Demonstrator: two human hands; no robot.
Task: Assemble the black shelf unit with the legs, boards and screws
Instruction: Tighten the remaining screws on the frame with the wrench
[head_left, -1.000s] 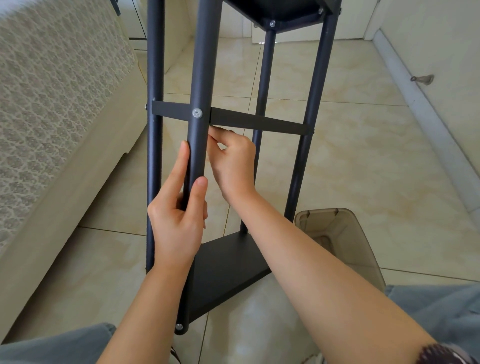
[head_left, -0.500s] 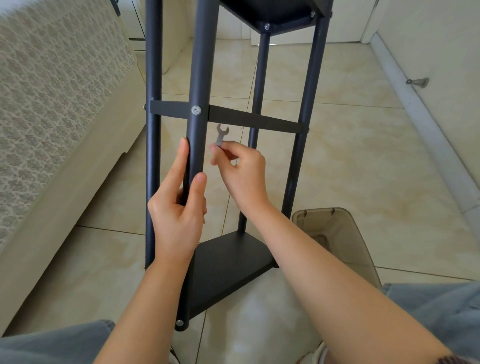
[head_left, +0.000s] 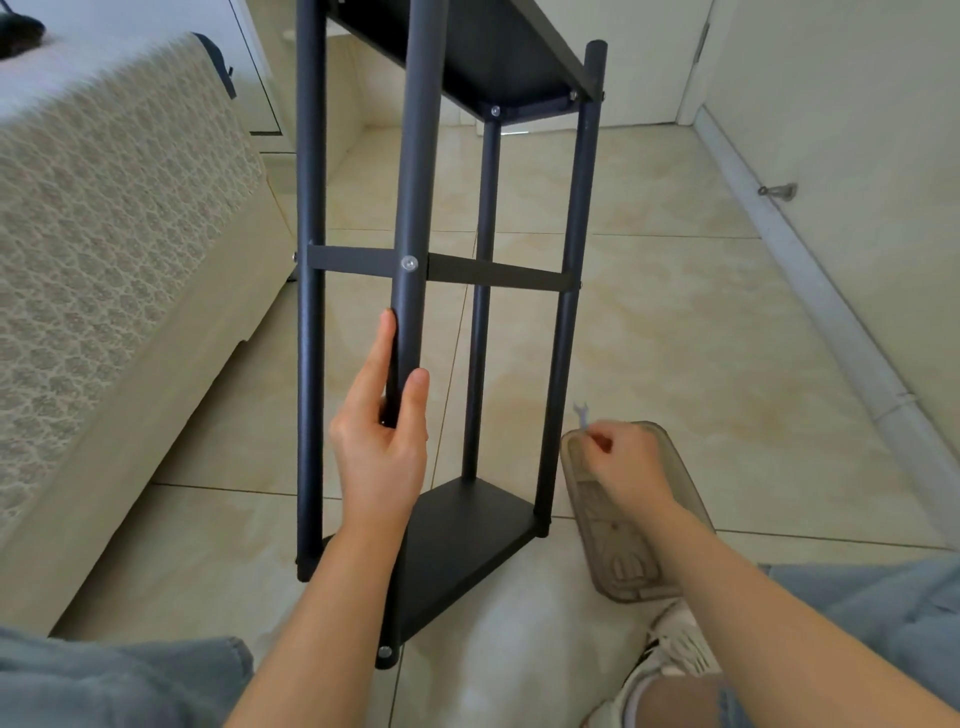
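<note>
— Steadying the near leg (head_left: 410, 208), left hand (head_left: 382, 441) wrapping it below the screw (head_left: 409, 263)?
— Yes. Pinching the small wrench (head_left: 582, 414) in the right hand (head_left: 626, 462), hovering over the tray (head_left: 623, 566), lower right of the upright shelf unit (head_left: 467, 540).

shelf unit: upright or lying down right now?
Upright. The shelf unit stands with its legs vertical and feet on the tiled floor; the left hand grips the front leg.

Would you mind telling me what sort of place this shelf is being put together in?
Most likely a room in a home. The floor is glossy beige tile, a sofa with a patterned cover stands on the left, and a white door and a wall-mounted doorstop show beyond.
</note>
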